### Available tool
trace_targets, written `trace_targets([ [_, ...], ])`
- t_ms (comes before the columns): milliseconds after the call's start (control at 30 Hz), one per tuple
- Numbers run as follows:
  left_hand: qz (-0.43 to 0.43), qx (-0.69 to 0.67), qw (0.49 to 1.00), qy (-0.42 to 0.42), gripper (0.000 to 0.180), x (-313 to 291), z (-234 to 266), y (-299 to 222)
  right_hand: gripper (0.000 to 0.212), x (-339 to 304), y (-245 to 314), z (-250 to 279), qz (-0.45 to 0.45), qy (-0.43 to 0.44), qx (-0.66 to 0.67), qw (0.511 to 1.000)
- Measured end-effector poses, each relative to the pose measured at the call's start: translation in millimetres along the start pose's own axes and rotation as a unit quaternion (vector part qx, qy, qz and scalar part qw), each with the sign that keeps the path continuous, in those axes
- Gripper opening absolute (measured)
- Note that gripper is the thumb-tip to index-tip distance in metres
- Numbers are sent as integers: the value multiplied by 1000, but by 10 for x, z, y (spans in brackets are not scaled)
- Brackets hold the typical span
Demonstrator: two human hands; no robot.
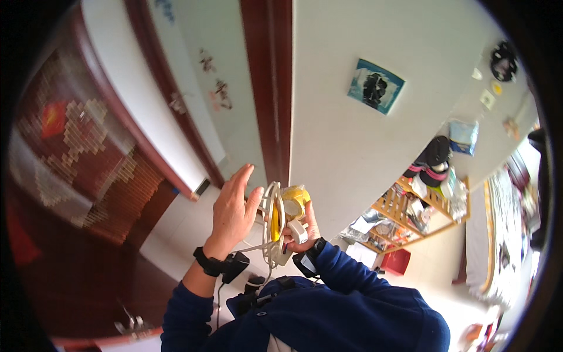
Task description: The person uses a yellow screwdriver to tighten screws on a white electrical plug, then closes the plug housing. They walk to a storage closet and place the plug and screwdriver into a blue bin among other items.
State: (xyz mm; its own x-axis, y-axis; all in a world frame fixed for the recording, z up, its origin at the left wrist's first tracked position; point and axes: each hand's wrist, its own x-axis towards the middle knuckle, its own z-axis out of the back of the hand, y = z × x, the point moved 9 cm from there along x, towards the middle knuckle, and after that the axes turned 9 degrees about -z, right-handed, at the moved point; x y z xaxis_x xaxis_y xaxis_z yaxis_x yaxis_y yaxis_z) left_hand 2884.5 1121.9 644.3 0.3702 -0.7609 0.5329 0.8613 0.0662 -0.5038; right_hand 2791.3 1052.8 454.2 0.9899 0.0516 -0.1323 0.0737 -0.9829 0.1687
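My right hand (311, 224) grips a bundle in front of my chest. In it are a roll of yellow tape (297, 199), a coiled white cable (273, 202), a white plug (298, 232) and a slim yellow thing (275, 226) whose kind I cannot make out. Loops of the cable hang down below the hand. My left hand (231, 208) is raised just left of the coil, its fingers stretched out and nothing in it. Whether its thumb touches the cable is unclear. Both wrists wear black straps with small black boxes.
A frosted glass door (217, 82) with a dark red frame stands ahead, beside a white wall (340, 152) with a small picture (376, 86). On the right are a cluttered wooden shelf (437, 202), a red bin (396, 261) and a bed (495, 234). A brown door (88, 287) is at left.
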Motion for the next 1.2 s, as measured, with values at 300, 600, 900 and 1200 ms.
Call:
trace_targets([
  [300,-323,11,945,-58,62,1272,299,-130,106,276,144,-14,140,38,59,988],
  [600,-566,82,820,40,67,1710,-1041,-1529,69,786,506,691,173,-231,109,951],
  [900,-536,-178,822,75,60,1783,-791,-1175,76,989,885,850,251,-272,107,923],
  [1200,-9,-152,917,-369,19,2354,1034,3659,93,1656,1090,113,330,-19,-5,944],
])
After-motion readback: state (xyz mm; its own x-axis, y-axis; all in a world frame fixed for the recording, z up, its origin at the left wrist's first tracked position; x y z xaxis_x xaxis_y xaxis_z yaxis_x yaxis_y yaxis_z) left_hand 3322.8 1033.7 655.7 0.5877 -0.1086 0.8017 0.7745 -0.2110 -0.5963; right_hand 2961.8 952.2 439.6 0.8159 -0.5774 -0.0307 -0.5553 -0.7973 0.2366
